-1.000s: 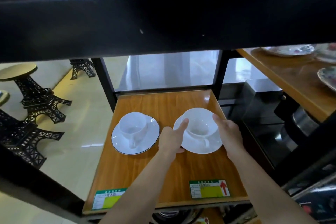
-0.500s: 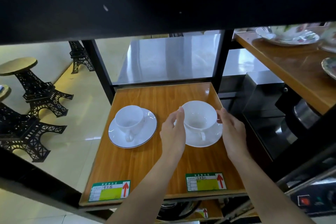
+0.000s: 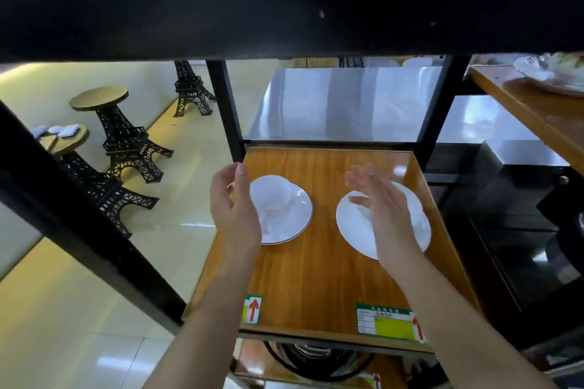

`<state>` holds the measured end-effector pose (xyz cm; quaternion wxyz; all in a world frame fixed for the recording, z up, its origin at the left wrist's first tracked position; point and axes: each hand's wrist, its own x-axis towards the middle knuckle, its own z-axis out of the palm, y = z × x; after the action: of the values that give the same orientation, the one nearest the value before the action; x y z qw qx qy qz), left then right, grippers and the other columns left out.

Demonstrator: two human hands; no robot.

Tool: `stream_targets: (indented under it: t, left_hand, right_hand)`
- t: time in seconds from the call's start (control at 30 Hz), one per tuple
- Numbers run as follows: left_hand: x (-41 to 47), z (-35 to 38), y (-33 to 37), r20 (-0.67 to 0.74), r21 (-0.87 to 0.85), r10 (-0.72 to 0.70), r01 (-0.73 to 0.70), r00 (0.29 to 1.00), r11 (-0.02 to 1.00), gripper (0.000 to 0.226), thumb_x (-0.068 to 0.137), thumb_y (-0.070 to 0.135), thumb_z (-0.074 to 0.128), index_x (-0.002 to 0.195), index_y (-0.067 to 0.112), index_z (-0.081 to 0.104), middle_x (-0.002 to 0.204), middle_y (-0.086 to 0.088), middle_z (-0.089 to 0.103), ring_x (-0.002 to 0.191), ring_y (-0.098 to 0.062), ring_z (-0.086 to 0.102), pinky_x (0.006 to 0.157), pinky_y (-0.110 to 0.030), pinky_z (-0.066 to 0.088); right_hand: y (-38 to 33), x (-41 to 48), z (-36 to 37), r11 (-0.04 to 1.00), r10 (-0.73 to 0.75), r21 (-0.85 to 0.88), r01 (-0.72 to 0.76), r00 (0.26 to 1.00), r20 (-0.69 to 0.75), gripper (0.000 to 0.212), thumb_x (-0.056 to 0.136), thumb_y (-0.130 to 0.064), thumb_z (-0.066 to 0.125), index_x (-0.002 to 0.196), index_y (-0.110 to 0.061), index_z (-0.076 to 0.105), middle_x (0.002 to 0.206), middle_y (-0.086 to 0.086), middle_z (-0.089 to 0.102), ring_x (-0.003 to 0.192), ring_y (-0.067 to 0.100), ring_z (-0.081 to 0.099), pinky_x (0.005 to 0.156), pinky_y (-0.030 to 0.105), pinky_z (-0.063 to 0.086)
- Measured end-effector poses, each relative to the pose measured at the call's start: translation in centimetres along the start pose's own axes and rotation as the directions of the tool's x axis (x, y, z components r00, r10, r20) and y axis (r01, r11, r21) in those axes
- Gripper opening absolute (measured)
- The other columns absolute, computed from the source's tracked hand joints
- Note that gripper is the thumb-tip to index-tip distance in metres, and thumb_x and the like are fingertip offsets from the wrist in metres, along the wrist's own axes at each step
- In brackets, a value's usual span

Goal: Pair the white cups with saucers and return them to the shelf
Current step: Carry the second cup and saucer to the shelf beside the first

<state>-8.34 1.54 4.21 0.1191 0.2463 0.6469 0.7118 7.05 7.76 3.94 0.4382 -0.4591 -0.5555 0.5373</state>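
Two white cups sit on white saucers on the wooden shelf [image 3: 325,278]. The left cup [image 3: 273,194] rests on a dark-rimmed saucer [image 3: 294,218]. My left hand [image 3: 234,208] hovers at its left side, fingers apart and curved, holding nothing. The right saucer [image 3: 350,224] carries a cup [image 3: 361,207] that is mostly hidden behind my right hand [image 3: 379,208]. That hand is open, blurred, with fingers spread above the cup and gripping nothing.
A black shelf beam [image 3: 284,3] hangs low overhead, with black posts [image 3: 226,107] at the back corners. Eiffel-tower stools [image 3: 123,136] stand on the floor at left. A neighbouring wooden shelf [image 3: 537,110] with plates is at right. Price labels [image 3: 385,322] mark the front edge.
Both hands have let go of the right cup and saucer. My left hand has moved left to the other cup; my right hand has lifted above the right cup.
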Motion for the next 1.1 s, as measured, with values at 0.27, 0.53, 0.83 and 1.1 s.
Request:
stream_targets:
  t: [0.27, 0.53, 0.83, 1.1]
  left_hand:
    - [2.2, -3.0, -2.4, 0.257, 0.088, -0.388, 0.378, 0.885, 0.922, 0.046, 0.096, 0.048, 0.035, 0.104, 0.013, 0.062, 0.105, -0.002, 0.062, 0.102, -0.016, 0.052, 0.085, -0.024, 0.041]
    - [2.0, -2.6, -2.6, 0.236, 0.149, -0.397, 0.371, 0.887, 0.917, 0.062, 0.094, 0.051, 0.035, 0.133, 0.006, 0.054, 0.137, -0.012, 0.056, 0.127, -0.026, 0.050, 0.110, -0.037, 0.033]
    - [2.2, -2.4, -3.3, 0.149, 0.193, -0.266, 0.236, 0.952, 0.952, 0.051, 0.095, 0.046, 0.040, 0.113, 0.003, 0.061, 0.117, -0.020, 0.061, 0.111, -0.034, 0.055, 0.090, -0.042, 0.042]
    - [-2.4, 1.2, -1.2, 0.356, 0.130, -0.031, -0.017, 0.934, 0.991, 0.049, 0.085, 0.049, 0.050, 0.121, 0.017, 0.057, 0.123, 0.004, 0.059, 0.113, -0.010, 0.052, 0.085, -0.013, 0.041]
  right_hand:
    - [1.8, 0.6, 6.5, 0.960, 0.279, -0.100, -0.260, 0.888, 0.365, 0.066, 0.091, -0.059, 0.028, 0.145, -0.020, 0.033, 0.153, 0.002, 0.036, 0.137, 0.023, 0.039, 0.117, 0.045, 0.025]
    - [2.0, 1.3, 6.8, 0.958, 0.284, -0.140, -0.250, 0.891, 0.353, 0.059, 0.094, -0.053, 0.030, 0.142, -0.018, 0.039, 0.149, 0.004, 0.042, 0.136, 0.024, 0.041, 0.112, 0.039, 0.030]
    - [0.8, 0.4, 5.7, 0.962, 0.261, -0.166, -0.218, 0.912, 0.317, 0.062, 0.091, -0.058, 0.031, 0.141, -0.023, 0.039, 0.148, -0.001, 0.042, 0.132, 0.022, 0.043, 0.107, 0.036, 0.027]
    - [-0.6, -0.2, -0.4, 0.975, -0.108, -0.210, 0.071, 0.980, -0.169, 0.038, 0.093, -0.046, 0.042, 0.116, -0.021, 0.059, 0.106, -0.011, 0.058, 0.087, 0.000, 0.051, 0.069, 0.010, 0.033]
